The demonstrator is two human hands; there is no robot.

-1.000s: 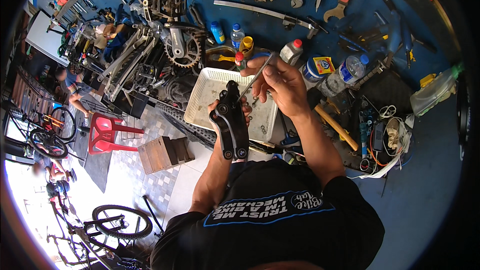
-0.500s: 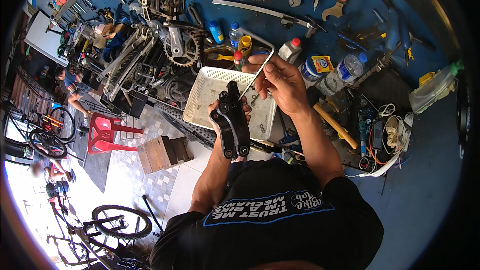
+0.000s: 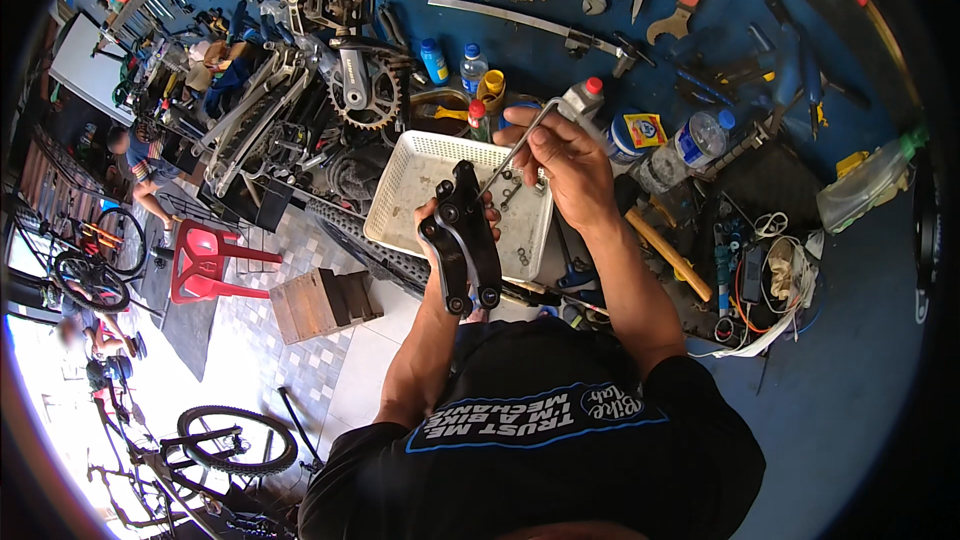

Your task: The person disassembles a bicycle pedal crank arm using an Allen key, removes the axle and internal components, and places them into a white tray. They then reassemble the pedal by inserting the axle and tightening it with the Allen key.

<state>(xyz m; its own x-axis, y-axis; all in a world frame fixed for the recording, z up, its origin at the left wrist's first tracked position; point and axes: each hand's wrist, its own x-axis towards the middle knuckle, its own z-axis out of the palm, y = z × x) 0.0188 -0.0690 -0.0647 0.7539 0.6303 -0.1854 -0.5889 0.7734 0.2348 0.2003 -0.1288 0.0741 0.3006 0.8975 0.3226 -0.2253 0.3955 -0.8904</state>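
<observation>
Pinching the hex key [image 3: 510, 159] in my right hand [image 3: 570, 160].
It slants left and nearward to the black linkage [image 3: 482, 255], clamped near-to-far in my left hand [image 3: 426, 212].

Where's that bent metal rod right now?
The bent metal rod is in the right hand, upper middle of the head view, its lower end at the right edge of the black part.

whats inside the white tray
Small metal parts, some seemingly ring-shaped, lie toward the right side of the white tray. The black part, left hand, L-shaped key and right hand block some of it; whatever sits behind them cannot be seen.
</observation>
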